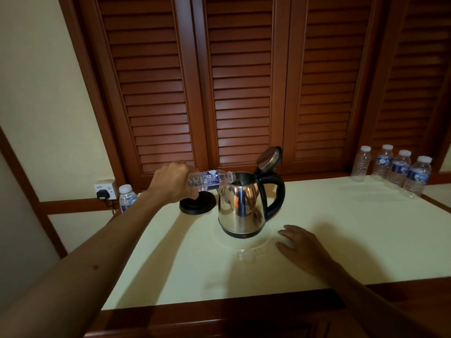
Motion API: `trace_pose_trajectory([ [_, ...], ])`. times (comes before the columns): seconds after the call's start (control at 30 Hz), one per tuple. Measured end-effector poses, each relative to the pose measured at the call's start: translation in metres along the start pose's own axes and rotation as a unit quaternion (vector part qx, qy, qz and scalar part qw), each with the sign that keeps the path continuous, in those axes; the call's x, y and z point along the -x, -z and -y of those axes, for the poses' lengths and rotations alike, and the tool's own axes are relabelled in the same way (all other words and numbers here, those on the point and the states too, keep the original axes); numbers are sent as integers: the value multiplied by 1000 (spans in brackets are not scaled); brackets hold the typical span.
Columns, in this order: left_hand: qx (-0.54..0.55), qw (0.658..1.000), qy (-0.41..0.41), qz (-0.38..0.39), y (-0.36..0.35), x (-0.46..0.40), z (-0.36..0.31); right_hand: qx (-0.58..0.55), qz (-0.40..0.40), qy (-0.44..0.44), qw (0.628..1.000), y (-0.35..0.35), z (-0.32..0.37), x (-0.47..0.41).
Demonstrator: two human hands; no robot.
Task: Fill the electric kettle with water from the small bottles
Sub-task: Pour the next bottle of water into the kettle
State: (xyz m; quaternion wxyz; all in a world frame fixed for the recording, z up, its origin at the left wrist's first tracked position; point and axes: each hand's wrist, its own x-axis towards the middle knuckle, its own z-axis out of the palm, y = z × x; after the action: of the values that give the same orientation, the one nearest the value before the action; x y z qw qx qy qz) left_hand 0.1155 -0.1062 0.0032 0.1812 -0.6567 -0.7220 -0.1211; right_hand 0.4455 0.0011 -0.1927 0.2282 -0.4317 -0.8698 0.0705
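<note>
A small bottle (210,179) is being tipped on its side over the open mouth of a steel kettle (240,211), whose lid (269,158) is standing flipped up at the back. The kettle is sitting on a pale counter (341,228), just beside its black base (197,203), not on it. The bottle is being held round its bottom end by the left hand (174,182), fingers curled around it, arm stretched forward. The tipped bottle is looking nearly drained, so this pour is judged to be ending. A loose cap (249,258) is lying in front of the kettle. Four capped bottles (393,170) are waiting at the far right; the leftmost is looking empty, three full. Another bottle (127,197) is standing by a wall socket (105,189). More pours are probably left. The right hand (301,245) is resting flat on the counter near the kettle, fingers relaxed, gripping nothing.
</note>
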Motion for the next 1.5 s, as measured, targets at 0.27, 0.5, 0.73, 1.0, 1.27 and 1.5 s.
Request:
trace_pose_trajectory([
  [0.27, -10, 1000, -1, -1, 4, -1, -1, 1, 3, 2, 1000, 1, 0, 0],
  [0.5, -24, 1000, 2, 4, 7, -4, -2, 2, -2, -3, 1000, -1, 0, -1],
  [0.73, -35, 999, 11, 9, 7, -8, -2, -8, -10, 1, 1000, -3, -1, 0],
  [1.0, -33, 999, 9, 3, 7, -11, 3, -11, -11, -1, 1000, -4, -3, 0],
  [1.27, 9, 999, -12, -37, 18, -8, 0, -15, -9, 2, 1000, -4, -4, 0],
  [1.5, 9, 999, -24, -38, 22, -10, -2, -10, -21, 5, 1000, -4, -4, 0],
])
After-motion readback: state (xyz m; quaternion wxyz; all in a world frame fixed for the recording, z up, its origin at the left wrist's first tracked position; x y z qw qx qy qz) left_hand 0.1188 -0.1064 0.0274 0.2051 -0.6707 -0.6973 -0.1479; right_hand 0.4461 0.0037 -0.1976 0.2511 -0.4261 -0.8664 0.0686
